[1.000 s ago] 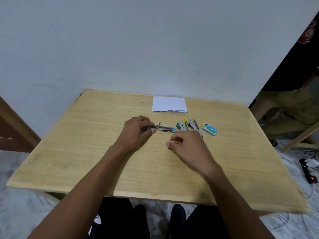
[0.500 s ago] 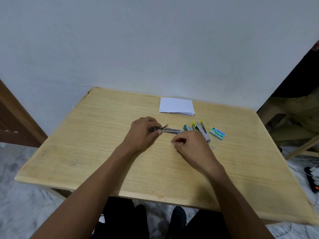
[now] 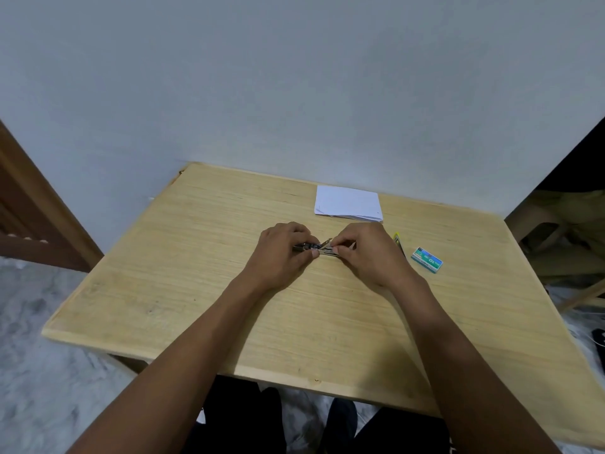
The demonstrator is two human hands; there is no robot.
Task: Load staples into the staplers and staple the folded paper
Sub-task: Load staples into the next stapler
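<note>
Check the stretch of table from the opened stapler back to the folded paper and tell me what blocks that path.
Nothing visible does. The opened stapler lies between the left hand and right hand; the folded paper lies further back toward the wall, with bare table between them. The staple box sits off to the right.

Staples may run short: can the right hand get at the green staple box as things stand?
Probably yes. The staple box lies in the open just right of the right hand, nothing covering it, though that hand is busy at the open stapler.
</note>
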